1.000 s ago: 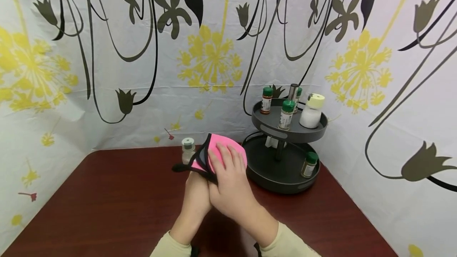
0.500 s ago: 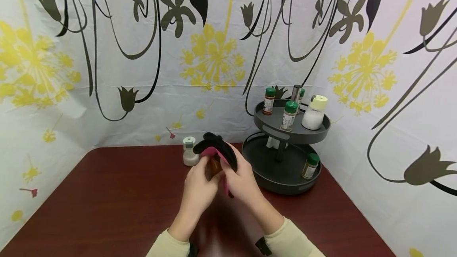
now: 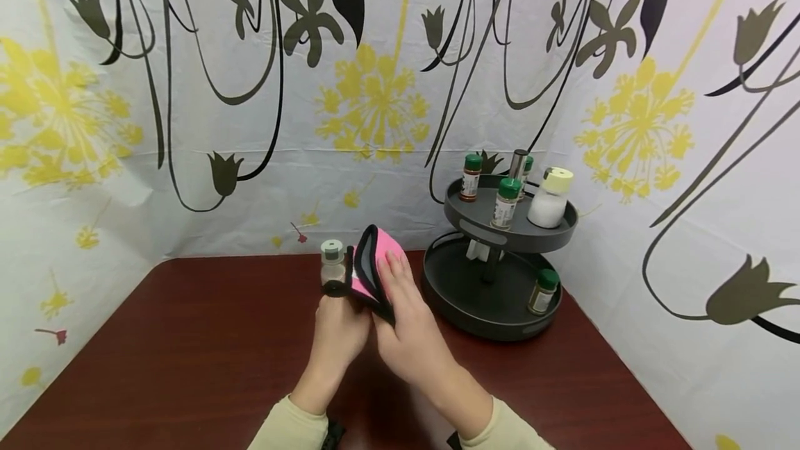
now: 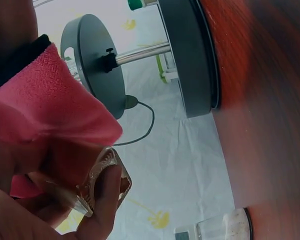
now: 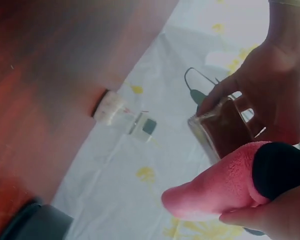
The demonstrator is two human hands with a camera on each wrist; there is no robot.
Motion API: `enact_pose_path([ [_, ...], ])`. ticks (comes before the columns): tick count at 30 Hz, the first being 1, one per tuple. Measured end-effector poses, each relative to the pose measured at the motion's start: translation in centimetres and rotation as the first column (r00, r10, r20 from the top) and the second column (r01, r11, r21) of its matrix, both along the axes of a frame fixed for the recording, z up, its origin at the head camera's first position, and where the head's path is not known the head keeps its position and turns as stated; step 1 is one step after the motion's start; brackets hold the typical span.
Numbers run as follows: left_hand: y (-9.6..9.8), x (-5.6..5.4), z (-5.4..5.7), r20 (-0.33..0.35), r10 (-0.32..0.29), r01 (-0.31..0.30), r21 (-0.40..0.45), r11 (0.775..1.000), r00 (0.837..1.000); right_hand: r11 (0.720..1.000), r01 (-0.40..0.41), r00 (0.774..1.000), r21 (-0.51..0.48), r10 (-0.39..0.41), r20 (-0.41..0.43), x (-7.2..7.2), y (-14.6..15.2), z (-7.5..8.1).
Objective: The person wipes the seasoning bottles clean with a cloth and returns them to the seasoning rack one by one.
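We're gripping a brownish clear container (image 5: pixel 224 131) in our curled left hand (image 3: pixel 340 332), our right hand (image 3: pixel 412 335) pinching a pink cloth (image 3: pixel 388 244) against it, above the worktop (image 3: pixel 187 353) stretching left; a tiered stand (image 3: pixel 484 329) is flanking the right edge.

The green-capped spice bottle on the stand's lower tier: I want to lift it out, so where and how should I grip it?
The green-capped spice bottle is probably best pinched around its upper body, just under the cap, from the front right. It stands upright near that edge; the lower tier's rim guards its base, and the upper tier may crowd a grip from above.
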State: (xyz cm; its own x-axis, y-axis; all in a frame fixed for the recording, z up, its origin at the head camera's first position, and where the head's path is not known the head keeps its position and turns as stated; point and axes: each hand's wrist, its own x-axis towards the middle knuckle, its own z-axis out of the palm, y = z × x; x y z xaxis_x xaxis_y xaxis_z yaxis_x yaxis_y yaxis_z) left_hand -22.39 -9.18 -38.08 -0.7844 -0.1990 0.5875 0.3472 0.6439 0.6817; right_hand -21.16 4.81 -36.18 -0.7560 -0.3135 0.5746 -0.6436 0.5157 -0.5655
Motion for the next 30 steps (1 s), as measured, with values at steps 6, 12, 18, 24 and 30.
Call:
enact_pose_path([
  [6,0.0,0.0,-0.1,0.045,0.009,-0.006,-0.079,0.997,0.999,0.994,0.022,0.999,0.107,-0.018,-0.042,-0.5,-0.2,0.9],
  [12,-0.1,0.0,0.0,0.079,-0.035,0.042,-0.091,0.995,0.996,1.0,-0.01,1.0,0.019,0.01,-0.001,-1.9,0.0,1.1],
  [18,0.0,0.2,0.0,0.142,-0.096,0.1,-0.017,0.995,0.985,0.971,-0.026,0.977,-0.236,0.075,0.198,-3.0,0.5,0.6],
  [24,0.4,0.2,0.0,0.157,-0.16,0.143,0.114,0.983,0.974,0.879,0.086,0.92,-0.469,0.11,0.375,-2.6,0.8,-0.3],
  [30,0.7,0.0,0.3,0.038,-0.141,0.13,0.207,0.97,0.989,0.811,0.104,0.884,-0.575,0.189,0.427,-1.6,0.2,-1.1],
])
